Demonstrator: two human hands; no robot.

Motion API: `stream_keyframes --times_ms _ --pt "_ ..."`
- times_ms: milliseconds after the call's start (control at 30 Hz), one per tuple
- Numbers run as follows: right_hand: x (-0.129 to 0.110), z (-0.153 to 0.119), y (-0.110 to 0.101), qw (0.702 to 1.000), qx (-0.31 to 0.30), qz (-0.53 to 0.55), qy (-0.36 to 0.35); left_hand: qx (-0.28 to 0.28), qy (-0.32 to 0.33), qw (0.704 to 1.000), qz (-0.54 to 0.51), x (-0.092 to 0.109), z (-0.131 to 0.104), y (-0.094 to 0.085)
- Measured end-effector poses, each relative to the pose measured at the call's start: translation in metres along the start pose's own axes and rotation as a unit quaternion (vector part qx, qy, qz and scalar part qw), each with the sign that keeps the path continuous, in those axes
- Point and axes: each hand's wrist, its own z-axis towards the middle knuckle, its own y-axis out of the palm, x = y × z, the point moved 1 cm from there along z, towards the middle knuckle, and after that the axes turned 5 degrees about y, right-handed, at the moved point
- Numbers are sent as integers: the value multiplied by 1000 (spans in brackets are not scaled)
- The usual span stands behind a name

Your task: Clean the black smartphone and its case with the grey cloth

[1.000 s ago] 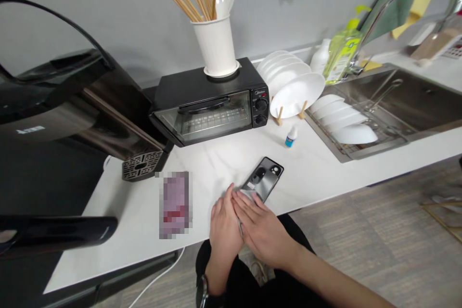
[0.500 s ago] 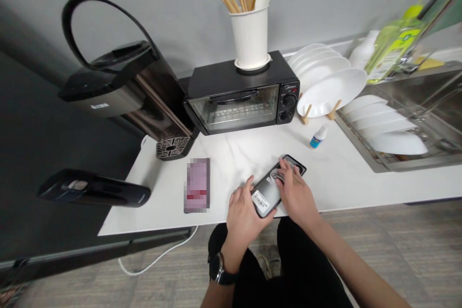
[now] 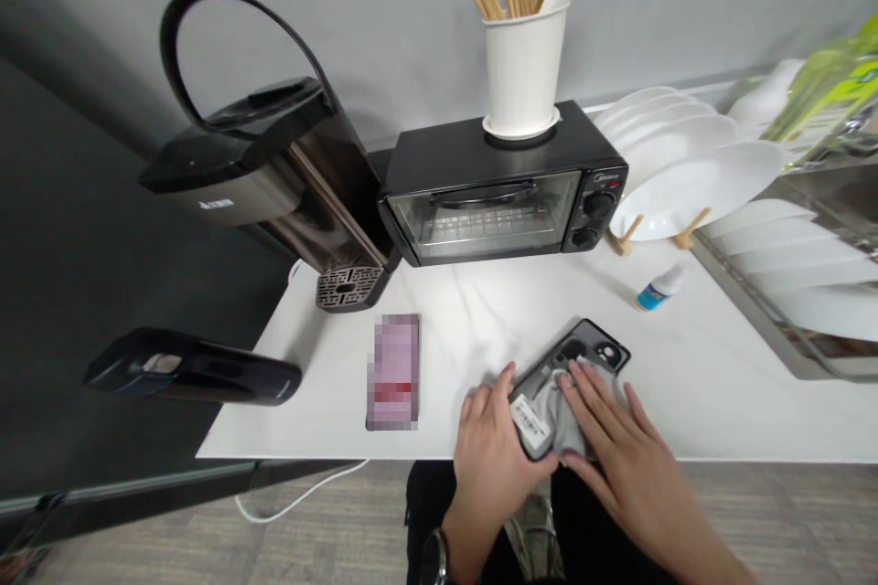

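A dark phone (image 3: 539, 388) lies back side up near the counter's front edge, with a camera lens at its far end and a white barcode sticker at its near end. My left hand (image 3: 490, 439) grips its near end, thumb and fingers at opposite edges. A crumpled grey cloth (image 3: 552, 402) covers part of the phone's back. My right hand (image 3: 617, 443) presses the cloth onto the phone with its fingers stretched out, some cloth showing beyond the fingers. To the left lies another phone (image 3: 394, 366), its screen blurred. A small white bottle with a blue label (image 3: 657, 290) is farther back, on the right.
Behind the phones stand a black drinks machine (image 3: 274, 174) and a toaster oven (image 3: 494, 192) carrying a white cup of chopsticks (image 3: 525, 64). White plates (image 3: 692, 178) stand in a rack beside the sink (image 3: 775, 320). A tall dark object (image 3: 198, 366) is at left.
The grey cloth is now spread over more of the phone, and my right hand lies flatter on it. The camera lens now shows. The whole view has shifted, with objects farther right.
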Motion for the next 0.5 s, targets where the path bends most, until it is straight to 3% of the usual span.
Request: stream_keyframes --times_ms 133,267,400,500 --pt "2 32 3 999 26 -17 34 20 8 1000 4 0 -1 1" --pt "-31 49 4 999 18 -19 -43 20 34 999 27 -3 -2 1" --pt "-58 33 1 992 31 -30 -119 17 52 998 43 -8 -2 3" --pt "-51 12 0 986 59 -40 -153 29 35 998 32 -10 -2 6"
